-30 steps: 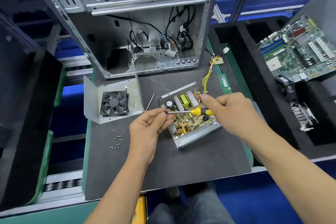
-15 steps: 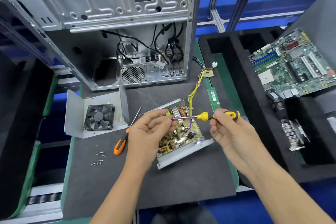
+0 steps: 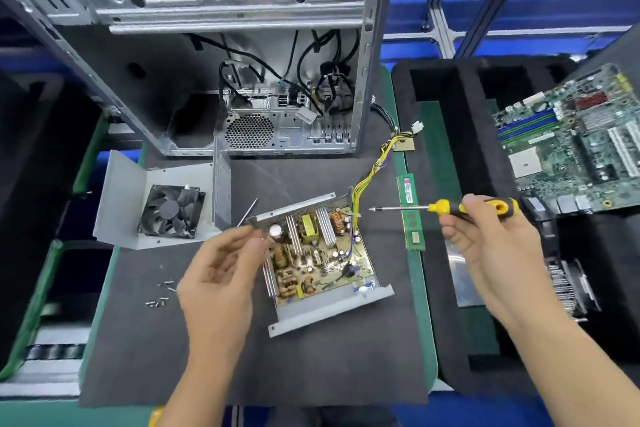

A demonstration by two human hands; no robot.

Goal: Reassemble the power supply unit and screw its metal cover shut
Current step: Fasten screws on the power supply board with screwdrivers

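The open power supply base (image 3: pixel 332 308) lies mid-mat with its circuit board (image 3: pixel 318 253) exposed. Its grey metal cover (image 3: pixel 121 204), with the black fan (image 3: pixel 169 215) mounted inside, lies apart at the left. My right hand (image 3: pixel 491 250) grips a yellow-and-black screwdriver (image 3: pixel 485 207) held level to the right of the base, tip pointing left in the air. My left hand (image 3: pixel 221 274) hovers over the base's left edge with loosely curled fingers; I see nothing in it, though it is blurred.
Several loose screws (image 3: pixel 159 295) lie on the mat at the left. A second screwdriver's shaft (image 3: pixel 247 211) shows above my left hand. An empty computer case (image 3: pixel 242 80) stands behind. A RAM stick (image 3: pixel 410 215), a motherboard (image 3: pixel 571 142) and a heat sink (image 3: pixel 568 288) lie at the right.
My left fingers have come off the screwdriver's shaft and dropped back to the left. My right hand has carried the screwdriver to the right, off the board.
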